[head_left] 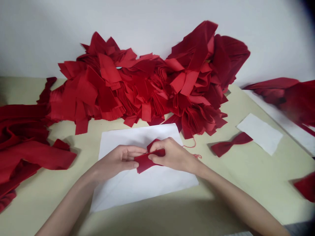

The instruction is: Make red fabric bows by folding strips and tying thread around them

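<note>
Between my two hands is a folded piece of red fabric (145, 163), held over a white sheet of paper (115, 193). My left hand (120, 160) grips its left end, thumb in front and fingers behind. With bent fingers, my right hand (171, 154) pinches the fabric near its middle and covers part of it. A thin red thread (194, 144) trails on the table just right of my right hand. Farther right lies a red fabric bow (231, 144), gathered at its middle.
A big heap of red fabric strips (147, 88) stretches along the wall at the back. More red fabric (29, 147) lies at the left. On the right are a small white paper (261, 132), another red fabric pile (290, 98) and a red piece (306, 186) at the frame's edge.
</note>
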`<state>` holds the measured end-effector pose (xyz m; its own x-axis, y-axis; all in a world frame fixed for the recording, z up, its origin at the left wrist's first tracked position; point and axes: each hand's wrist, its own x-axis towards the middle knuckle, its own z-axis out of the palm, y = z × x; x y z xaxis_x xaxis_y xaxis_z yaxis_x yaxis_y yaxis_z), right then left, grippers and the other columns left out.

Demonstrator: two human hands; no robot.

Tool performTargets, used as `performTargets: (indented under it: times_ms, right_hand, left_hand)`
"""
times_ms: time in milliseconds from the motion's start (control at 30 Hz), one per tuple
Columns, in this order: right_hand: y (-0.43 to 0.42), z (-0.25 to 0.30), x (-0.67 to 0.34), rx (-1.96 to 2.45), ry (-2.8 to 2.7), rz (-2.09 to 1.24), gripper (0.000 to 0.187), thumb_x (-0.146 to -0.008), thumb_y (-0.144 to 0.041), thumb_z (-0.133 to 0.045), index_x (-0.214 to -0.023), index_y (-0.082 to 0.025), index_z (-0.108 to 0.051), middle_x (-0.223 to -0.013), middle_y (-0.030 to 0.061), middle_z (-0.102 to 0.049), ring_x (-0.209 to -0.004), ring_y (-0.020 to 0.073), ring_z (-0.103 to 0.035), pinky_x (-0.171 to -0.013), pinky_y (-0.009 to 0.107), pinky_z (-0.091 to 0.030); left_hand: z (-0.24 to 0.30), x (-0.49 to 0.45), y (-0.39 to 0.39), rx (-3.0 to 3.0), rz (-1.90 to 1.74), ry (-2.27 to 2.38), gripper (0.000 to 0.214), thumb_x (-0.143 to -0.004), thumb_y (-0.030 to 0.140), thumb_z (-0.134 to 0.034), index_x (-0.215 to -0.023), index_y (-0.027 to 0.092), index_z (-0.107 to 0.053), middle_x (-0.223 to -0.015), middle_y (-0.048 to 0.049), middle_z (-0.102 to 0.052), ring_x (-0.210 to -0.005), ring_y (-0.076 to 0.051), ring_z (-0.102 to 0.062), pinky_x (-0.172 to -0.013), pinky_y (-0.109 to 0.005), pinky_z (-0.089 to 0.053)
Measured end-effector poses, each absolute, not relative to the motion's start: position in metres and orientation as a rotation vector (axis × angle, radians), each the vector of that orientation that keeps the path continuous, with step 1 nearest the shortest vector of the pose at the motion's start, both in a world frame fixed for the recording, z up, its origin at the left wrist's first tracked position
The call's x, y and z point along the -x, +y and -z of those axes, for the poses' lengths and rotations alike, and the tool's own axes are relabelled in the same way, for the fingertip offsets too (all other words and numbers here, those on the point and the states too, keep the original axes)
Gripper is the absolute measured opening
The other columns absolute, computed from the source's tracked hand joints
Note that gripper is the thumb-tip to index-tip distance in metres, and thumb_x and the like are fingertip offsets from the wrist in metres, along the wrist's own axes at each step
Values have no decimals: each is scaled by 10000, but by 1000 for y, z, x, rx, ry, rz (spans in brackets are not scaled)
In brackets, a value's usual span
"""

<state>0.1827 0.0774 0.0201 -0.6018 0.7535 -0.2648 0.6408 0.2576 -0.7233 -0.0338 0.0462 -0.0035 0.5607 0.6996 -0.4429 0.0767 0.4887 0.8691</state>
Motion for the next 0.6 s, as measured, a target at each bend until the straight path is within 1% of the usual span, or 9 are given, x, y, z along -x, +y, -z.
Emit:
performTargets:
  times_ms: [267, 367, 467, 600]
  right_hand:
    - [78, -20, -184, 1314, -2359, -1312, 182, -818, -223, -502, -749, -175, -663, -648, -30, -586, -573, 80, -452, -584, 238, -344]
    - [79, -18, -184, 1298, -2341, -1341, 190, -819, -223, -497, -738, -173, -661, -644, -30, -575, -578, 83, -450, -576, 239, -341]
    - [79, -16, -184, 1277, -2313, -1372, 197, -822, -223, -491, -717, -172, -650, -622, -35, -546, -571, 83, -435, -559, 240, -327]
    - [79, -14, -185, 1269, -2299, -1386, 201, -826, -224, -488, -706, -169, -639, -611, -37, -526, -565, 82, -422, -549, 242, -315]
  left_hand:
    - [0, 36, 46, -1047, -418, 949, 390, -847, 201, -581, -1237, 210, -575, -1166, -69, -681, -978, -195, -641, -858, -330, -460]
    - [-2, 35, 46, -1035, -414, 986, 393, -837, 200, -591, -1229, 211, -586, -1093, -57, -709, -927, -185, -647, -832, -311, -460]
    - [-1, 35, 46, -1035, -420, 1000, 411, -829, 212, -599, -1240, 203, -582, -992, -49, -729, -846, -179, -651, -761, -295, -464]
    - [0, 34, 46, -1037, -418, 1031, 429, -814, 214, -603, -1242, 202, -581, -987, -48, -722, -837, -181, -645, -737, -293, -457]
